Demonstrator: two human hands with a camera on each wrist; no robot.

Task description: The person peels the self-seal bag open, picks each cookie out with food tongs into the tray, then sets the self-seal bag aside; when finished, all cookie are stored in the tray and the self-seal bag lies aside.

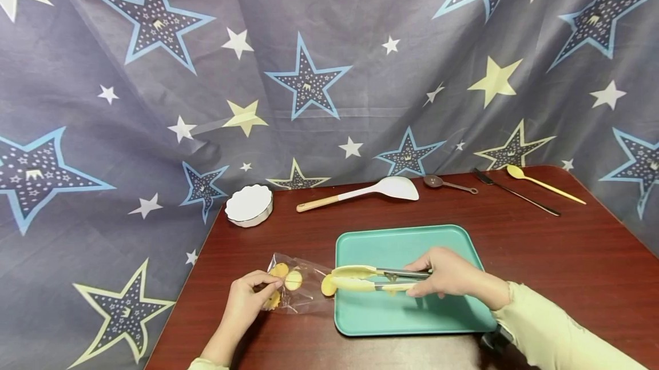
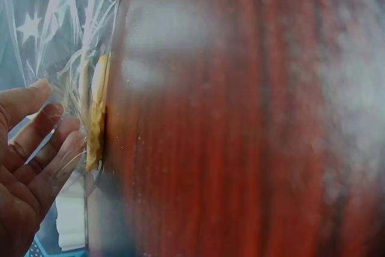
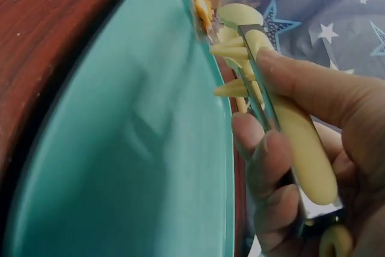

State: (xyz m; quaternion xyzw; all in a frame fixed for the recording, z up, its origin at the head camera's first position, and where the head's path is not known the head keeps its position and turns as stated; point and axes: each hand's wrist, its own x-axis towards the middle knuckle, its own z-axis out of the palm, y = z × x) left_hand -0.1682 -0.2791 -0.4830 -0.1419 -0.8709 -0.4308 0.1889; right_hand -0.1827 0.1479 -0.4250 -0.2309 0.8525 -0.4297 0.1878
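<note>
My left hand (image 1: 248, 300) pinches the near left side of a clear plastic bag (image 1: 308, 295), thumb and forefinger on the film. Several round yellow biscuits (image 1: 293, 280) lie inside it; two show edge-on in the left wrist view, close over the table. My right hand (image 1: 449, 271) grips yellow-ended metal tongs (image 1: 355, 284) over the teal tray (image 1: 407, 321), thumb on one arm and fingers round the other. The tong tips point left, overlapping one biscuit (image 1: 327, 286) at the bag's right end, by the tray's left rim.
At the back of the dark red table (image 1: 293, 233) stand a white fluted dish (image 1: 249, 207), a wooden-handled white turner (image 1: 396, 188), a brown measuring spoon (image 1: 435, 181), a thin black utensil (image 1: 520, 193) and a yellow spoon (image 1: 540, 181). Behind hangs a star-patterned curtain (image 1: 329, 15).
</note>
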